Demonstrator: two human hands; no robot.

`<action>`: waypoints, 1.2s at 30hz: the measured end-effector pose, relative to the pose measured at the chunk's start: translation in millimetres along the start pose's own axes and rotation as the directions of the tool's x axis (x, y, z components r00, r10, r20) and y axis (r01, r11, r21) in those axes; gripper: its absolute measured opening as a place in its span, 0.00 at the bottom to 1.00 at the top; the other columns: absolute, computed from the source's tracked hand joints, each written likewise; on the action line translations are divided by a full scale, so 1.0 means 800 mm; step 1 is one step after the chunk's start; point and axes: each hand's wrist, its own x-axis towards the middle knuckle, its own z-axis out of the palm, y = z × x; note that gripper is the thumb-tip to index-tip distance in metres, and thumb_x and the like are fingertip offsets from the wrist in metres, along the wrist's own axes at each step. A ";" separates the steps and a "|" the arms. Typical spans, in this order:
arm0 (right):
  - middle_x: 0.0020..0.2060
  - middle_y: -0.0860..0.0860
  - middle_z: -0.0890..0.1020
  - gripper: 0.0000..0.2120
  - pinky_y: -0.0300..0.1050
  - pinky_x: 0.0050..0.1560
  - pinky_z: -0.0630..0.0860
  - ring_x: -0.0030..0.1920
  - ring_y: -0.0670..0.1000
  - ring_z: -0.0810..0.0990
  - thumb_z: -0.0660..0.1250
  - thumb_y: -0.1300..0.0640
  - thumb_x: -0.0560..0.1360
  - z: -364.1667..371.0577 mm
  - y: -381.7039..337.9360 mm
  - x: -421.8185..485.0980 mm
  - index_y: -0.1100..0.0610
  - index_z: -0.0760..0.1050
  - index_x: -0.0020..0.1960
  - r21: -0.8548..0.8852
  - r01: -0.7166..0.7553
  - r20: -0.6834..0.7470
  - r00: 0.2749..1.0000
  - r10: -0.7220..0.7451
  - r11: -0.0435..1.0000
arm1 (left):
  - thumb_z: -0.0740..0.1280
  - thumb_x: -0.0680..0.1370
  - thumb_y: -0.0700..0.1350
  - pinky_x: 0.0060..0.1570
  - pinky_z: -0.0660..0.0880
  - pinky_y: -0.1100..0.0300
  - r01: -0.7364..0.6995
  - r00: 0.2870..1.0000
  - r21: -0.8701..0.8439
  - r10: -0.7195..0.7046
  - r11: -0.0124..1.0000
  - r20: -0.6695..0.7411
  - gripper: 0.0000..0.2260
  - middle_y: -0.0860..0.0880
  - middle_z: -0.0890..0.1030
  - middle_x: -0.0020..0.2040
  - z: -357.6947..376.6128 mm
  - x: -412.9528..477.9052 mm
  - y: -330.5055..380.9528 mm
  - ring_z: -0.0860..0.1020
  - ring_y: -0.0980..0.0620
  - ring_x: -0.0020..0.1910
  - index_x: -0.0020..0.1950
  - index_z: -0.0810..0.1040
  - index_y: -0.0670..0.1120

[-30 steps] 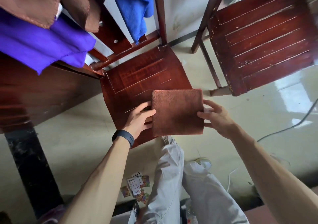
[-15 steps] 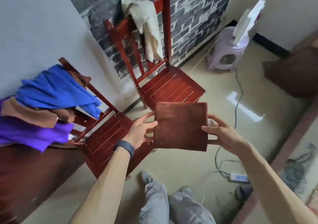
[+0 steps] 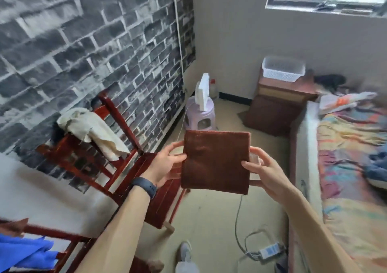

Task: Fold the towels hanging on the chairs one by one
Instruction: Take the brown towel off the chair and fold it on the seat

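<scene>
The folded brown square terry towel [image 3: 215,161] is up in the air, in the middle of the view, over the floor. No worktop is under it.

The left hand [image 3: 165,165] holds its side at 9 o'clock. The thumb lies on the front and the other fingers [image 3: 173,147] go behind, so the side is pinched. The right hand [image 3: 266,172] holds the side at 3 o'clock the same way, thumb on the front, fingers tucked behind.

This towel looks soft and light. It will flop if only one corner is held, and the folds could fall open. I think the two sides, held like this, are the best places to hold it. It does not look slippery and it cannot break.

Its flat face points at the person. The top edge is at 12 o'clock and runs from 9 to 3, tipped down a little toward 3. It is almost square, so I cannot tell which way is longer.

At 9 o'clock from it, a cream rumpled cloth towel [image 3: 92,130] hangs on the back of a red wooden chair [image 3: 117,113]. At 7 o'clock, a bright blue towel [image 3: 25,251] hangs too. Those look not yet folded.
</scene>
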 end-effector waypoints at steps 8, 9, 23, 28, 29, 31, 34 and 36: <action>0.56 0.54 0.83 0.17 0.63 0.48 0.83 0.57 0.55 0.83 0.70 0.64 0.77 -0.037 -0.073 0.113 0.46 0.80 0.60 0.004 0.091 -0.145 0.985 -0.089 0.996 | 0.66 0.80 0.40 0.51 0.77 0.43 -0.027 0.986 0.066 0.015 0.997 0.165 0.15 0.47 0.84 0.51 0.035 0.169 0.101 0.81 0.48 0.49 0.64 0.76 0.55; 0.57 0.54 0.83 0.17 0.63 0.48 0.83 0.57 0.55 0.83 0.70 0.64 0.77 -0.040 -0.083 0.126 0.46 0.79 0.60 0.004 0.096 -0.160 0.983 -0.094 0.995 | 0.66 0.80 0.40 0.48 0.79 0.45 -0.025 0.983 0.070 0.012 0.997 0.185 0.15 0.47 0.84 0.52 0.039 0.188 0.113 0.81 0.48 0.49 0.64 0.76 0.55; 0.55 0.53 0.85 0.17 0.56 0.44 0.83 0.53 0.53 0.85 0.69 0.65 0.77 -0.147 -0.141 0.317 0.49 0.78 0.62 0.148 0.085 -0.372 0.928 -0.024 0.985 | 0.66 0.79 0.39 0.40 0.79 0.53 0.086 0.927 0.183 -0.146 0.979 0.346 0.15 0.49 0.84 0.49 0.151 0.461 0.200 0.81 0.49 0.47 0.62 0.76 0.55; 0.55 0.52 0.85 0.16 0.50 0.40 0.81 0.53 0.51 0.85 0.69 0.64 0.77 -0.229 -0.158 0.411 0.48 0.79 0.60 0.222 0.056 -0.391 0.920 0.036 0.974 | 0.66 0.79 0.39 0.48 0.79 0.48 0.092 0.919 0.224 -0.169 0.970 0.356 0.15 0.48 0.84 0.50 0.225 0.569 0.220 0.81 0.48 0.48 0.62 0.77 0.56; 0.55 0.51 0.85 0.16 0.50 0.40 0.81 0.53 0.51 0.85 0.69 0.64 0.77 -0.246 -0.164 0.431 0.48 0.79 0.61 0.234 0.051 -0.388 0.921 0.045 0.971 | 0.66 0.79 0.39 0.48 0.79 0.48 0.096 0.924 0.228 -0.172 0.969 0.341 0.15 0.48 0.84 0.50 0.241 0.590 0.225 0.81 0.49 0.48 0.62 0.77 0.56; 0.55 0.50 0.85 0.16 0.50 0.40 0.81 0.54 0.52 0.85 0.69 0.64 0.77 -0.279 -0.175 0.467 0.48 0.79 0.61 0.257 0.034 -0.377 0.924 0.068 0.966 | 0.66 0.80 0.39 0.45 0.79 0.51 0.114 0.932 0.239 -0.188 0.964 0.311 0.15 0.49 0.84 0.48 0.271 0.628 0.234 0.82 0.50 0.46 0.62 0.77 0.56; 0.55 0.50 0.85 0.16 0.51 0.41 0.81 0.55 0.53 0.85 0.69 0.63 0.77 -0.322 -0.187 0.514 0.48 0.79 0.61 0.272 -0.001 -0.372 0.922 0.106 0.962 | 0.66 0.80 0.40 0.45 0.78 0.50 0.151 0.929 0.269 -0.230 0.951 0.291 0.15 0.49 0.85 0.50 0.311 0.678 0.243 0.83 0.50 0.48 0.62 0.77 0.57; 0.55 0.50 0.85 0.16 0.51 0.41 0.81 0.55 0.52 0.85 0.69 0.63 0.77 -0.349 -0.193 0.543 0.47 0.80 0.61 0.274 -0.029 -0.366 0.921 0.132 0.961 | 0.66 0.80 0.40 0.47 0.79 0.49 0.179 0.928 0.278 -0.256 0.944 0.272 0.15 0.48 0.85 0.52 0.333 0.711 0.246 0.83 0.49 0.50 0.62 0.77 0.57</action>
